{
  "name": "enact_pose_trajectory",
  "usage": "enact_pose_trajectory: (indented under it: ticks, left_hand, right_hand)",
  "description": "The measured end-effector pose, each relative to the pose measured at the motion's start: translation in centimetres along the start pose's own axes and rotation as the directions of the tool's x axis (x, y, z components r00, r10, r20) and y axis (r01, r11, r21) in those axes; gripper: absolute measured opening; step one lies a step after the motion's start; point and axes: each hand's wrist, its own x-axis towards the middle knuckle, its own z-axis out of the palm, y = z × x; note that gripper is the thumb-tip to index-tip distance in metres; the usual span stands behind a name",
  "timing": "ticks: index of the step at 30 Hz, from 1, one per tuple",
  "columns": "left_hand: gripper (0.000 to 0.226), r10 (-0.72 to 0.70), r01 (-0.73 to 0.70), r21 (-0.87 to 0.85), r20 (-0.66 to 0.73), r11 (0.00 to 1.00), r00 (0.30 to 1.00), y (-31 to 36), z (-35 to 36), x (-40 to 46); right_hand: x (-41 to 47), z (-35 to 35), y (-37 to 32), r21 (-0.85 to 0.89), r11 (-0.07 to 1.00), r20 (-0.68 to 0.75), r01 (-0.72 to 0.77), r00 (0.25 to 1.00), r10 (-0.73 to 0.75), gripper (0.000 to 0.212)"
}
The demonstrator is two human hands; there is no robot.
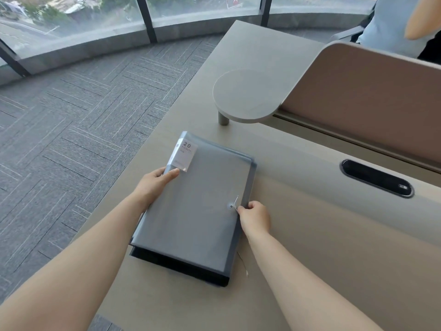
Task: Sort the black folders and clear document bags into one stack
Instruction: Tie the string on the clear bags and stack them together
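Note:
One stack lies on the beige desk (310, 235) in front of me. A clear document bag (195, 206) with a round string button is on top, and a black folder (181, 265) shows along the stack's near edge. A white "20 pockets" label (185, 155) shows through at the far left corner. My left hand (156, 185) grips the stack's left edge, thumb lying on top near the label. My right hand (254, 217) pinches the right edge beside the button, fingers curled around the edge.
A round raised shelf (248, 96) on a short leg stands behind the stack. A curved desk divider (370, 103) rises at the right, with a black cable slot (377, 177) below it. Another person's arm and shirt show at the top right. Grey carpet lies left of the desk edge.

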Motion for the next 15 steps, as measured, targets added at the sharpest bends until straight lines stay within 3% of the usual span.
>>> enact_pose_trajectory:
  ticks: [4,8,10,12,15]
  left_hand:
    - [0.035,0.013,-0.013,0.033,0.001,0.999,1.0,-0.08,-0.11,0.03]
    - [0.043,0.019,-0.017,0.083,-0.018,0.996,1.0,-0.2,-0.27,0.12]
    - [0.048,0.014,-0.011,0.107,-0.032,0.994,0.999,-0.23,-0.37,0.22]
    - [0.052,0.007,-0.003,0.13,-0.031,0.992,0.999,-0.15,-0.41,0.22]
    - [0.047,0.001,0.004,0.152,-0.036,0.988,0.999,-0.14,-0.6,0.42]
  right_hand:
    - [0.07,0.03,-0.5,-0.082,0.997,-0.007,-0.003,1.0,0.002,0.016]
    - [0.05,-0.04,-0.63,-0.147,0.989,-0.035,-0.018,0.999,0.013,0.035]
    - [0.07,0.03,-0.58,-0.161,0.986,-0.042,-0.035,0.999,0.028,0.032]
    - [-0.02,0.03,-0.7,-0.176,0.984,-0.03,-0.034,0.999,0.029,0.015]
    - [-0.09,0.07,-0.86,-0.188,0.981,-0.017,-0.045,0.999,0.043,0.024]
